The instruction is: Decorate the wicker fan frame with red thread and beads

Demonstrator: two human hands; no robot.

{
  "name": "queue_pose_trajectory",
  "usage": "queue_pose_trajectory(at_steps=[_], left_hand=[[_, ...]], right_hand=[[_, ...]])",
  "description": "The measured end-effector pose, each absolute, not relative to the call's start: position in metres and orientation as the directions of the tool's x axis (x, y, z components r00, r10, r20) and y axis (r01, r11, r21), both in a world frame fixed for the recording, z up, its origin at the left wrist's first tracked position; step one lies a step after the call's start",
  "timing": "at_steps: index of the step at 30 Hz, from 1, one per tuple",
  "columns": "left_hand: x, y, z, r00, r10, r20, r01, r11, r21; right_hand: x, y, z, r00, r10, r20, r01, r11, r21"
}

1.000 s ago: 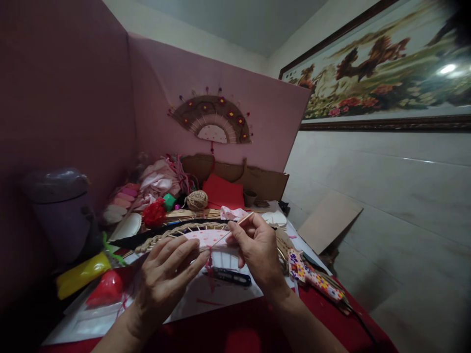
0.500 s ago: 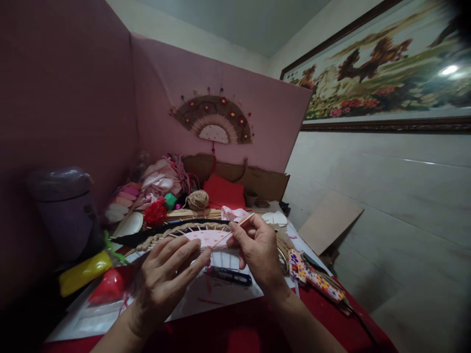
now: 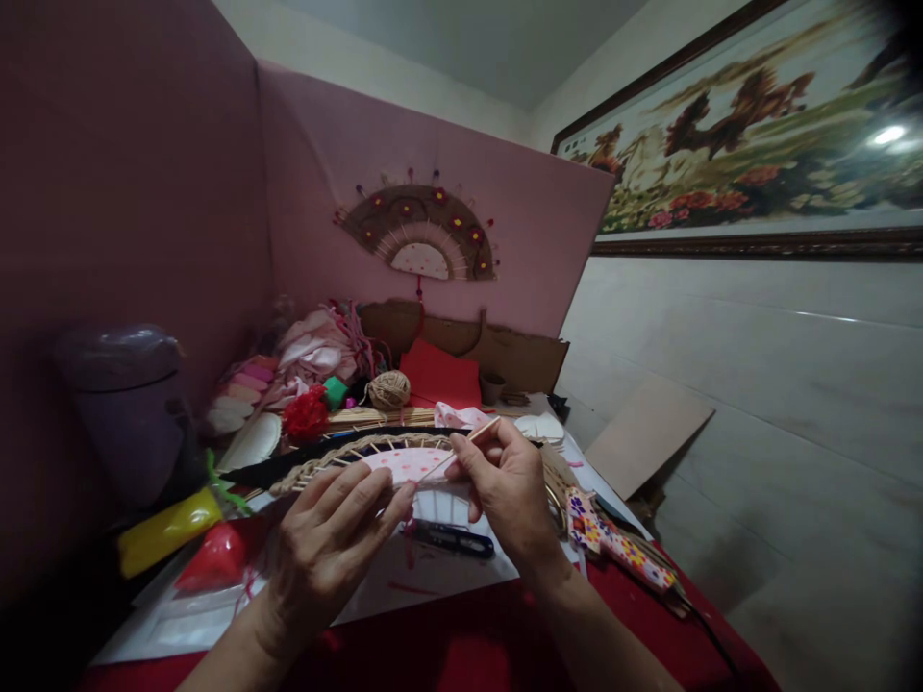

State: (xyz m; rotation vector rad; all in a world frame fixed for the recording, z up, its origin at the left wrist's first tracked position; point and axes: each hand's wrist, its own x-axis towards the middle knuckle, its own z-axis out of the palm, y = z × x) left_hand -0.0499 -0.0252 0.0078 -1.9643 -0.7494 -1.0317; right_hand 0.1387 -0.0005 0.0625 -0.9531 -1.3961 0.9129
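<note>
The right hand [image 3: 509,490] pinches a thin stick [image 3: 482,432] between thumb and fingers, its lower end slanting toward the left hand. The left hand [image 3: 332,538] lies with fingers loosely bent at the near edge of a polka-dot fan [image 3: 412,465]; whether it grips anything cannot be told. The fan lies on the surface [image 3: 562,639], between and just beyond the hands. Dark snips [image 3: 456,540] rest nearer, on white paper [image 3: 375,594], with a flower-patterned tool [image 3: 627,556] to the right. Behind, a decorated fan [image 3: 404,210] hangs on a pink panel [image 3: 534,231]; a framed horse picture [image 3: 757,144] hangs on the right wall [image 3: 793,384].
</note>
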Motion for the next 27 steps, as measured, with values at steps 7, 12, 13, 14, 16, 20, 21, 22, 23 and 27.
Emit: queue_pose_trajectory(at_steps=[7, 12, 13, 14, 16, 20, 21, 22, 23, 27], left_hand=[[-0.0436, -0.0282, 0.0082, 0.48, 0.12, 0.869, 0.782, -0.509, -0.361], [-0.041, -0.03, 0.0076, 0.485, 0.124, 0.866, 0.785, -0.498, -0.369], [-0.0409, -0.0302, 0.0076, 0.483, 0.127, 0.866, 0.787, -0.496, -0.366], [-0.0408, -0.0304, 0.0076, 0.482, 0.128, 0.867, 0.788, -0.496, -0.365], [-0.0407, -0.0304, 0.008, 0.482, 0.127, 0.867, 0.787, -0.499, -0.364], [-0.0403, -0.0301, 0.0093, 0.479, 0.12, 0.869, 0.784, -0.503, -0.363], [-0.0404, -0.0301, 0.0095, 0.476, 0.119, 0.871, 0.786, -0.503, -0.36], [-0.0405, -0.0302, 0.0096, 0.472, 0.119, 0.874, 0.787, -0.503, -0.357], [-0.0408, -0.0303, 0.0095, 0.469, 0.118, 0.875, 0.788, -0.504, -0.355], [-0.0417, -0.0309, 0.0082, 0.467, 0.126, 0.875, 0.789, -0.506, -0.348]], right_hand=[[0.1393, -0.001, 0.0608, -0.067, 0.889, 0.453, 0.013, 0.454, -0.891], [0.1376, -0.0015, 0.057, -0.046, 0.871, 0.49, -0.029, 0.489, -0.872], [0.1373, -0.0016, 0.0563, -0.035, 0.868, 0.495, -0.039, 0.494, -0.869], [0.137, -0.0015, 0.0557, -0.026, 0.866, 0.499, -0.052, 0.497, -0.866], [0.1367, -0.0008, 0.055, 0.0, 0.864, 0.504, -0.086, 0.502, -0.861], [0.1374, 0.0023, 0.0551, 0.065, 0.87, 0.488, -0.188, 0.491, -0.851], [0.1377, 0.0029, 0.0553, 0.082, 0.872, 0.483, -0.208, 0.489, -0.847], [0.138, 0.0034, 0.0556, 0.097, 0.872, 0.48, -0.222, 0.489, -0.844], [0.1382, 0.0036, 0.0558, 0.11, 0.871, 0.479, -0.231, 0.491, -0.84], [0.1379, 0.003, 0.0563, 0.132, 0.863, 0.488, -0.237, 0.506, -0.83]])
